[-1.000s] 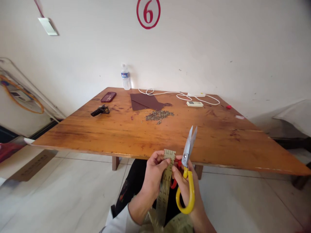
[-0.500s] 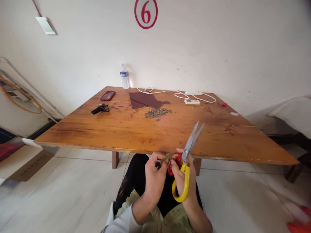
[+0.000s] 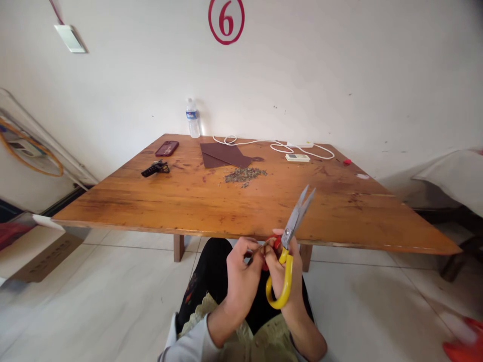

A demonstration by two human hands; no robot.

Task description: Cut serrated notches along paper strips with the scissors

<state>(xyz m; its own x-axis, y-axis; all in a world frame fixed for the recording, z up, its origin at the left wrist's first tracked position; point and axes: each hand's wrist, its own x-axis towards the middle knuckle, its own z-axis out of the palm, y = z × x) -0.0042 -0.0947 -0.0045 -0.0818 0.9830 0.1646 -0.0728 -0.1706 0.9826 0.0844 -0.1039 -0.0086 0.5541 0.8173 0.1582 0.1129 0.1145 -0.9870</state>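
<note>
My right hand (image 3: 287,279) grips scissors (image 3: 290,236) with a yellow and a red handle, the steel blades pointing up and right over the near table edge. My left hand (image 3: 239,274) is closed beside it, pinching a thin olive-tan paper strip (image 3: 260,247) that shows edge-on between the two hands. Both hands hover over my lap, just in front of the low wooden table (image 3: 211,201).
On the table lie a heap of small paper cuttings (image 3: 244,175), dark brown sheets (image 3: 223,155), a red phone (image 3: 167,148), a black clip-like tool (image 3: 155,169), a water bottle (image 3: 192,118), a white cable (image 3: 279,147) and a white remote (image 3: 297,157). A red object (image 3: 462,347) is on the floor at right.
The paper strip, held upright and flat a second ago, is now folded down edge-on between my fingers. The scissors tilted to the right and both hands dropped slightly.
</note>
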